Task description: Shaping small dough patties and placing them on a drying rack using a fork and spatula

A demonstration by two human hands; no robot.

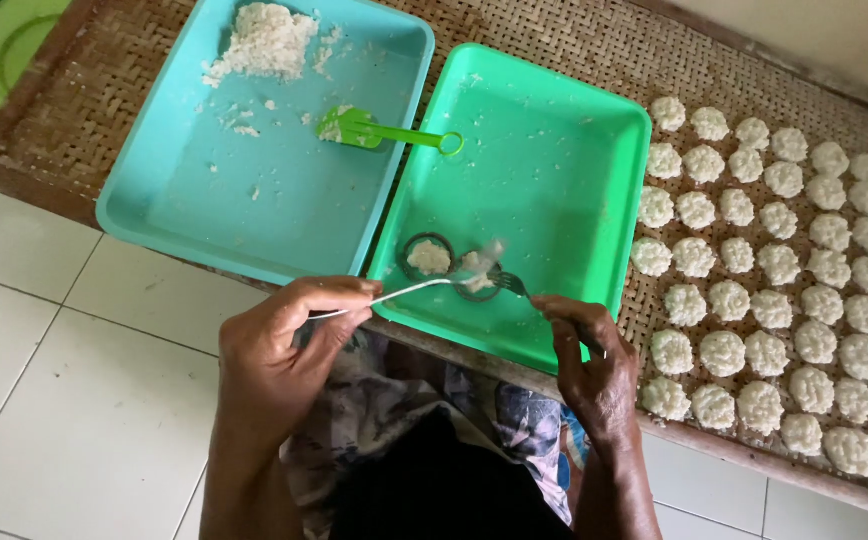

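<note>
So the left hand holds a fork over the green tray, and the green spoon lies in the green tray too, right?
Not quite. The head view shows the green spoon lying in the blue tray, not the green tray. The left hand does hold the fork over the green tray.

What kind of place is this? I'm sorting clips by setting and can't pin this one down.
Probably a home or small food-making spot, worked at floor level: a woven bamboo drying tray over white floor tiles, rows of small white rice patties, and the left hand pressing rice with a fork.
</note>
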